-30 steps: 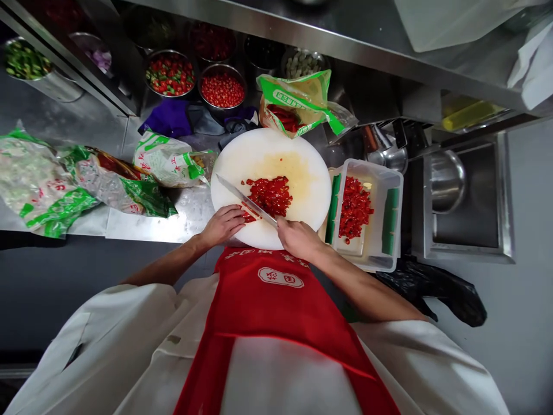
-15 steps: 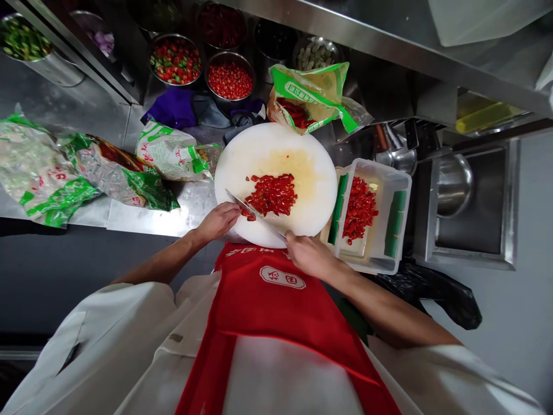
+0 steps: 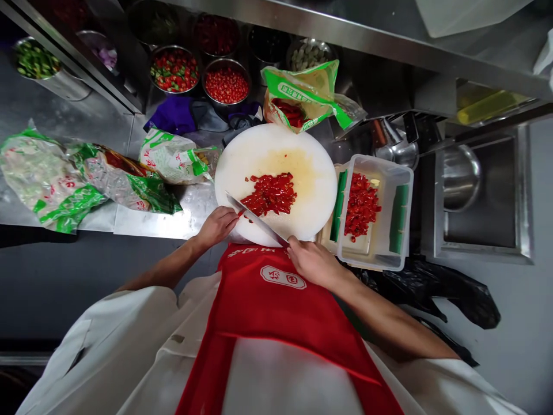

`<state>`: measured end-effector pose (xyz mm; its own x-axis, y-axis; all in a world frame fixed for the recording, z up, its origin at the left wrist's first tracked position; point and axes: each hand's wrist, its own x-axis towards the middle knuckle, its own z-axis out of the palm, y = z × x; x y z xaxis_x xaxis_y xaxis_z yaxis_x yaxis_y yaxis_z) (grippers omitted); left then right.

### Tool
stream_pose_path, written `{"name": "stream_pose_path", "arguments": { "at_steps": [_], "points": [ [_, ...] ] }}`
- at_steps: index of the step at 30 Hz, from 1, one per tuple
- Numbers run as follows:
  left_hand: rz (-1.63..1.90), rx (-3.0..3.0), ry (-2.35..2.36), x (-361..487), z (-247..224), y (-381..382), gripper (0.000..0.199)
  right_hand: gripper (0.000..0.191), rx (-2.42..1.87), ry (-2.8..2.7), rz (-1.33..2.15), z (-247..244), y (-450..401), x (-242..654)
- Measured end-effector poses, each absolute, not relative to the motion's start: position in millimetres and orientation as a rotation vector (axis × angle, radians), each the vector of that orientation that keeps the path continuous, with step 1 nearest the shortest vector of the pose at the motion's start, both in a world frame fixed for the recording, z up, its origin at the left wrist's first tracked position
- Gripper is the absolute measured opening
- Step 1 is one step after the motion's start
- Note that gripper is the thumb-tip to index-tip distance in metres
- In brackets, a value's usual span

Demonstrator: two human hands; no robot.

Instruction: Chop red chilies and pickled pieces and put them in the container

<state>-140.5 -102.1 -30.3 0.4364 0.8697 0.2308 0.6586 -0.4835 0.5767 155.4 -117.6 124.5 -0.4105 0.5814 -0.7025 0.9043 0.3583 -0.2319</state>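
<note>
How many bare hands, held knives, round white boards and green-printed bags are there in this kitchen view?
Bare hands: 2
Held knife: 1
Round white board: 1
Green-printed bags: 4
Total: 8

Knife blade (image 3: pixel 258 220), centre: smooth metal. Cutting board (image 3: pixel 313 178), centre: smooth matt plastic. Chopped red peppers (image 3: pixel 273 193), centre: glossy. Tub (image 3: pixel 385 222), right of centre: translucent plastic. Sink (image 3: pixel 488 213), far right: metal. Apron (image 3: pixel 276 314), lower centre: matt cloth.

1. The right hand (image 3: pixel 313 262) holds a knife (image 3: pixel 258 221) over a round white board (image 3: pixel 311 167).
2. The left hand (image 3: pixel 217 225) pinches a red bit (image 3: pixel 241 212).
3. Chopped red peppers (image 3: pixel 274 195) lie on the board.
4. A clear box (image 3: pixel 386 174) beside it holds more.
</note>
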Motion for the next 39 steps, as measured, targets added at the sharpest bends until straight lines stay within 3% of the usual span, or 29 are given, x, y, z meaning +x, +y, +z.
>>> {"name": "stream_pose_path", "arguments": {
  "at_steps": [6, 11, 14, 18, 20, 24, 27, 33, 39],
  "points": [
    [0.618, 2.387, 1.22, -141.6, -33.0, -100.2, 0.022, 0.028, 1.275, 2.116, -0.898, 97.8, -114.8, 131.1],
    [0.577, 2.456, 1.165, -133.6, -33.4, -94.2, 0.024, 0.026, 1.525, 2.147, -1.046, 74.8, -109.4, 144.0],
    [0.637, 2.449, 1.213, -114.3, -30.9, -81.3, 0.025, 0.023, 1.877, 2.029, -1.373, 62.1, -120.5, 174.3],
    [0.804, 2.252, 1.577, -91.4, -26.8, -51.8, 0.025, 0.021, 2.322, 1.601, -2.075, 40.1, -144.7, 213.3],
    [0.788, 2.174, 1.719, -82.1, -25.2, -39.0, 0.035, 0.027, 2.492, 1.387, -2.337, 28.4, -157.2, 224.6],
    [0.452, 2.243, 1.698, -55.4, -23.1, -38.3, 0.079, 0.038, 2.651, 1.012, -2.61, 8.3, -175.9, 226.0],
    [0.325, 2.3, 1.621, -29.3, -21.6, -55.7, 0.092, 0.038, 2.56, 0.923, -2.715, -2.6, -181.3, 213.6],
    [0.505, 2.167, 1.748, 7.4, -22.0, -67.4, 0.082, 0.026, 2.206, 1.092, -2.768, -14.6, -175.6, 182.9],
    [0.771, 2.053, 1.822, 15.8, -23.2, -61.2, 0.054, 0.013, 1.98, 1.255, -2.788, -9.0, -168.1, 176.6]
  ]
}}
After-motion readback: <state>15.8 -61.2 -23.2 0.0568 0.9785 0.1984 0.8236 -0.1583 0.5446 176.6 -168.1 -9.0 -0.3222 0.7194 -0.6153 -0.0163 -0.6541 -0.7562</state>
